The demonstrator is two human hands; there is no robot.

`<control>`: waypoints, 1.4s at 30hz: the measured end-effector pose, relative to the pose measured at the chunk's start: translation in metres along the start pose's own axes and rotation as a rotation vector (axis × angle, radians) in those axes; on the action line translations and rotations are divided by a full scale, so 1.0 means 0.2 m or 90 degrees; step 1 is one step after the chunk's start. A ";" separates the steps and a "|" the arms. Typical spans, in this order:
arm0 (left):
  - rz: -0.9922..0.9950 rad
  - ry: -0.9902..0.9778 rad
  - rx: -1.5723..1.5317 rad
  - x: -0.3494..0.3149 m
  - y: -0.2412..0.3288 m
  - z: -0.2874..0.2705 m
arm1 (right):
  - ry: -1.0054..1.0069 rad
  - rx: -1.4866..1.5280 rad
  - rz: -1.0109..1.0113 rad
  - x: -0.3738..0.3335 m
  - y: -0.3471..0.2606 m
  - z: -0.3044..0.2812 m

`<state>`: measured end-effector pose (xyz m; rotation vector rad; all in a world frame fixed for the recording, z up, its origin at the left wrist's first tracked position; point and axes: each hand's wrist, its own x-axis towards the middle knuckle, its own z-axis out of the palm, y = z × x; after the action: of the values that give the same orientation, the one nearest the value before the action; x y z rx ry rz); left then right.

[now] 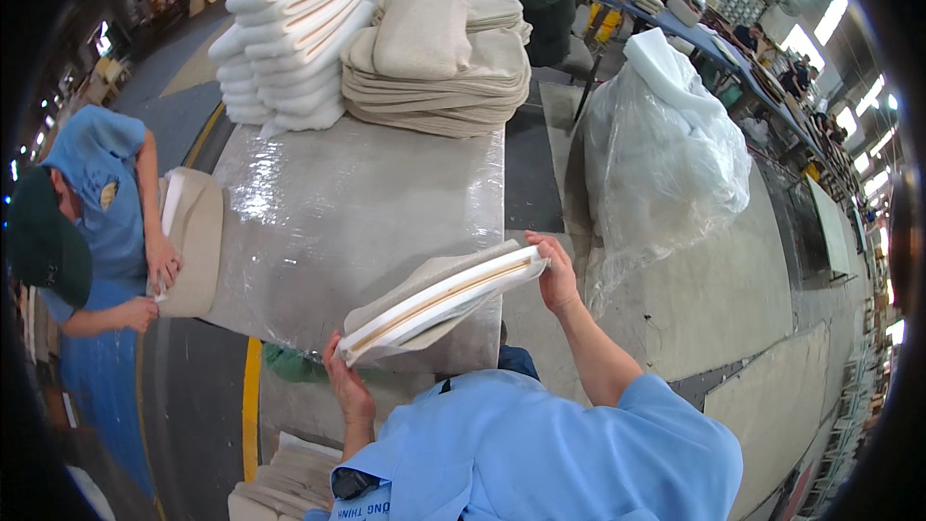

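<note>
Between my two hands is a padded cushion, held on edge above the near side of the table. White padding shows along its long open side, with a thin tan layer running through the middle. Beige fabric covers its far face, and a flap of it hangs below the near edge. My left hand grips the lower left end, fingers partly behind it. At the upper right end my right hand is closed round the corner.
A plastic-wrapped table carries stacked white pads and folded beige covers. At the left a co-worker handles another beige cushion. A large clear bag stands right. More beige pieces lie low left.
</note>
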<state>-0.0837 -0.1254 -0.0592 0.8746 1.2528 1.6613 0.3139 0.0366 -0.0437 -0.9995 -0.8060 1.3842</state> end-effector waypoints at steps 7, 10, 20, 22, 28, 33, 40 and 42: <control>-0.038 -0.011 0.016 -0.11 0.02 0.00 | -0.053 -0.035 0.030 -0.13 -0.04 -0.10; -0.137 0.054 -0.058 -0.16 0.06 -0.01 | -0.034 0.030 0.159 -0.15 -0.01 -0.08; -0.369 0.350 0.132 -0.45 -0.31 0.02 | -0.277 -0.321 0.540 0.05 0.28 -0.55; -0.449 0.314 0.071 -0.66 -0.33 0.03 | -0.295 -0.263 0.641 0.04 0.29 -0.53; -0.210 0.569 0.026 -1.24 -0.43 0.44 | -0.440 -0.352 0.343 0.04 0.07 -0.33; -0.326 0.592 -0.170 -1.71 -0.22 0.41 | -0.697 -0.472 0.463 0.05 -0.20 -0.08; -0.422 0.768 -0.303 -2.62 0.03 0.13 | -1.262 -0.738 0.127 -0.62 0.03 0.49; -0.446 0.784 -0.334 -2.75 0.13 0.04 | -1.361 -0.739 -0.200 -0.86 0.17 0.50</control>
<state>0.1313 -0.6334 -0.0519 -0.9903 1.4605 1.7387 0.1992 -0.1272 -0.0170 0.4470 -3.3206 1.1881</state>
